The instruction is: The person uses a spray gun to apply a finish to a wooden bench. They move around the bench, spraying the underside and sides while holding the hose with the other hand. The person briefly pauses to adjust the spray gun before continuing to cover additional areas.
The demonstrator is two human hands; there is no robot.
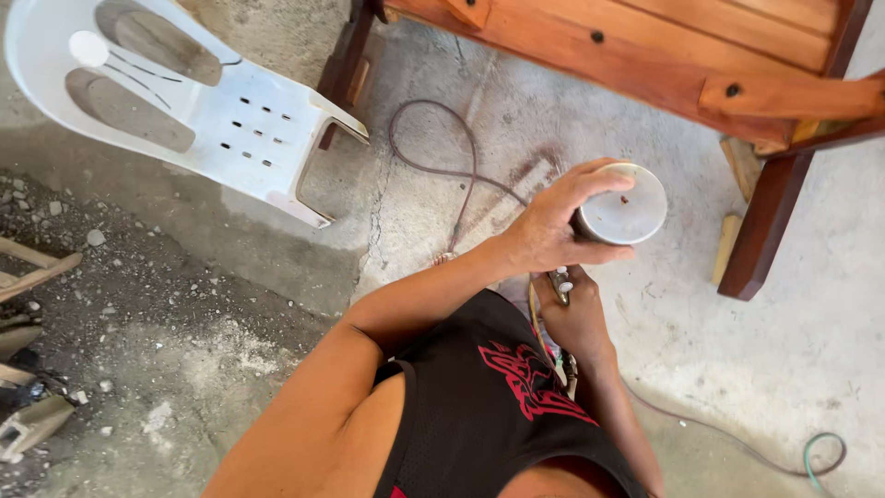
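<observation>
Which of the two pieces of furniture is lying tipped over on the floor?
The white plastic chair at upper left: it lies tipped on the concrete with its legs pointing sideways. The varnished wooden furniture at upper right stands on its dark legs.

The left hand [553, 226] sits on top of the metal cup [625, 205] at centre frame, and the right hand [576, 318] is tucked directly beneath it at six o'clock, on the spray gun's handle [560, 284]. At ten o'clock the plastic chair [184, 101] lies tipped on the floor [442, 212]. The wooden furniture frame [664, 65] spans twelve to two o'clock, with the hose [442, 157] looping on the floor between chair and frame.
</observation>
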